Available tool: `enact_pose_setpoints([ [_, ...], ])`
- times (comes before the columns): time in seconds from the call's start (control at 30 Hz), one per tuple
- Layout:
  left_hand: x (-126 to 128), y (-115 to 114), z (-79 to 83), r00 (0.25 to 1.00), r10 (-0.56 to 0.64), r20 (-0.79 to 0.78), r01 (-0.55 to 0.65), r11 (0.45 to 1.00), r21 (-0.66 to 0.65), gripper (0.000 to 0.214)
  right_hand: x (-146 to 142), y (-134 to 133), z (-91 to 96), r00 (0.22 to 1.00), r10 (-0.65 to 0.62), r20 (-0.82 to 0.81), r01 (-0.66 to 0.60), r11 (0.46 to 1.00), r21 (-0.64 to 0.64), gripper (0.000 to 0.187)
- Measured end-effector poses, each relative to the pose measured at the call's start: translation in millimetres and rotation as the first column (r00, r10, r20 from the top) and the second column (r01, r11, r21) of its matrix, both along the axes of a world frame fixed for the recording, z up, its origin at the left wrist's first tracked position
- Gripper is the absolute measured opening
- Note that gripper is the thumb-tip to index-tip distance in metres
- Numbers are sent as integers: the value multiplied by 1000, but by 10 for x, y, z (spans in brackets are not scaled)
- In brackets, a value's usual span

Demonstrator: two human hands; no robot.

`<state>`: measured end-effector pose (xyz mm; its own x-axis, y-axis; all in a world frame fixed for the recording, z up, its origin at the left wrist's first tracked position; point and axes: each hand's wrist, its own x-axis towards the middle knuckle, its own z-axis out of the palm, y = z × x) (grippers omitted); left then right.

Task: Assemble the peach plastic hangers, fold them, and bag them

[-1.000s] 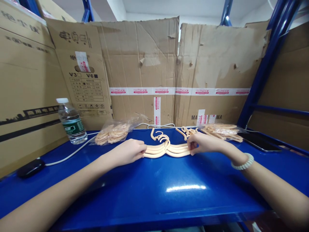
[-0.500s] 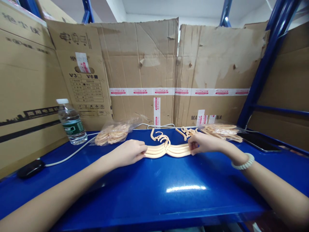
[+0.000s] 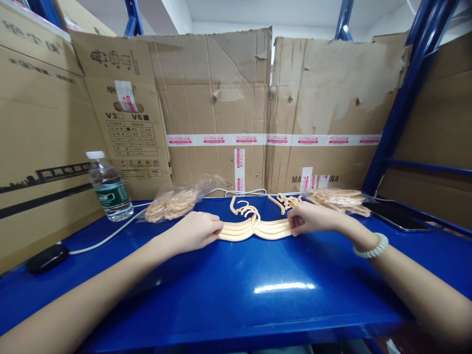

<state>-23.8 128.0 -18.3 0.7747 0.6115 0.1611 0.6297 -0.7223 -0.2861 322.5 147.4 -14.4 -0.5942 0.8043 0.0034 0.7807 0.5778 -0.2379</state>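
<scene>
Several peach-coloured clothes hangers (image 3: 238,230) lie side by side on the blue shelf surface (image 3: 228,285), their curved hooks (image 3: 251,212) pointing to the back. My left hand (image 3: 201,230) is closed around their left ends, with the thumb in front. At the right ends, my right hand (image 3: 303,219) is closed in a pinch, its fingertips curled over them. Both hands hide the tips of the hangers. Just behind are a loose hanger piece (image 3: 233,205), another loose piece (image 3: 276,204) and a small heap of hooks (image 3: 290,200).
Clear bags of peach-coloured parts lie at left (image 3: 171,204) and right (image 3: 337,200). A water bottle (image 3: 110,189), a black device (image 3: 47,257) with a white cable (image 3: 110,238), and a phone (image 3: 400,218) rest on the shelf. Cardboard (image 3: 217,98) walls the back.
My left hand has shifted very slightly to the left along the hanger ends. My right hand and the hangers stay where they were.
</scene>
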Motion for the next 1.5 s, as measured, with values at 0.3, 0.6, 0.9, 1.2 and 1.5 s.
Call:
enact_pose_setpoints([
  [0.3, 14, 8, -21, 1000, -11, 5, 11, 1000, 4, 14, 9, 26, -17, 999, -23, 22, 22, 998, 62, 6],
  [0.6, 4, -16, -11, 1000, 20, 4, -20, 999, 29, 13, 6, 31, -52, 998, -55, 17, 53, 993, 102, 6],
  [0.9, 15, -15, 5, 1000, -2, 6, 1, 998, 62, 21, -73, -61, 35, 996, -81, 27, 76, 985, 152, 14],
  [1.2, 2, -19, 2, 1000, 4, 8, -5, 996, 87, 19, -64, -47, 58, 988, -145, -59, 156, 945, 288, 13],
  [1.5, -15, 7, 34, 1000, 18, -14, -17, 996, 92, 17, -1, -3, 82, 973, -218, -74, 230, 913, 338, 23],
])
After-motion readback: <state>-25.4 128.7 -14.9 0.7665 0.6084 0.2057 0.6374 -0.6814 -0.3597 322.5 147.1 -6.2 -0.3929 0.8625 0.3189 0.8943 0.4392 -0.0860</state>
